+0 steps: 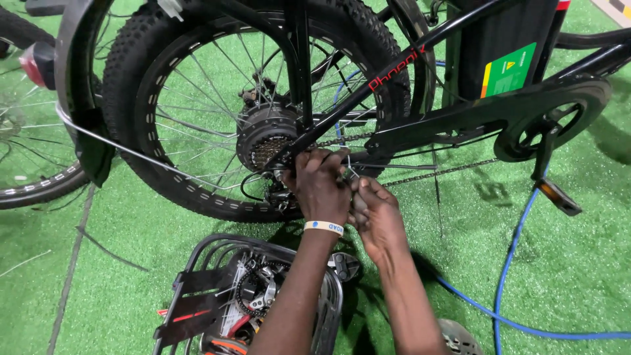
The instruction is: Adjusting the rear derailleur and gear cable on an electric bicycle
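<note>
Hands: left [321, 187] gripping derailleur [279, 194] | right [376, 213] pinching thin cable [394, 166], running horizontally rightward

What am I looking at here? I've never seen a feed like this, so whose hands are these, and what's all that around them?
One picture, from a camera on the person's head, looking down. Their left hand and right hand meet at the rear wheel hub of a black bicycle, beside the chain. The right hand seems to pinch a thin metal tool; what kind is unclear. Below on the green turf sits a black basket of parts. A blue hose runs on the right.
</note>
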